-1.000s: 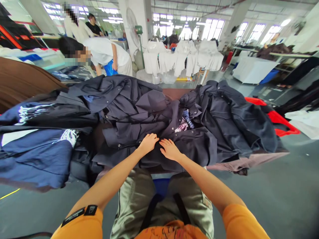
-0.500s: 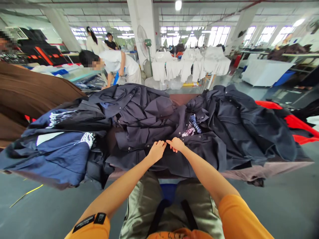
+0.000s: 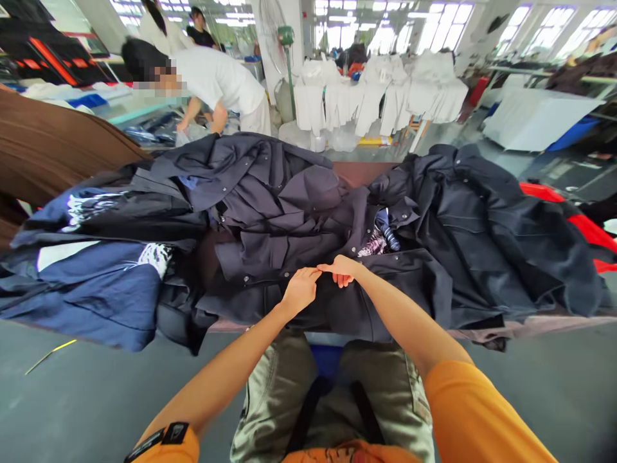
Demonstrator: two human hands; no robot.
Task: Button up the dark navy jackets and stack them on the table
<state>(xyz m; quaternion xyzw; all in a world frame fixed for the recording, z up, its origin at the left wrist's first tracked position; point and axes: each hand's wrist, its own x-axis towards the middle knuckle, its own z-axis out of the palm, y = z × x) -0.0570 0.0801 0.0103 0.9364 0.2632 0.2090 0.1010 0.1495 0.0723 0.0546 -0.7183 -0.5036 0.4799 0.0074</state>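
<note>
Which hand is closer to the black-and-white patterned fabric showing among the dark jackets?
Right: the right hand is below and left of the patterned fabric; the left hand is farther that way.

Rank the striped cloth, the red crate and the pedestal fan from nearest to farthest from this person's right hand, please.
From the right hand, in the head camera view:
1. Striped cloth, just ahead and to the right, inside the open dark coat.
2. Red crate, far off to the right.
3. Pedestal fan, straight ahead, well beyond the clothes.
</note>
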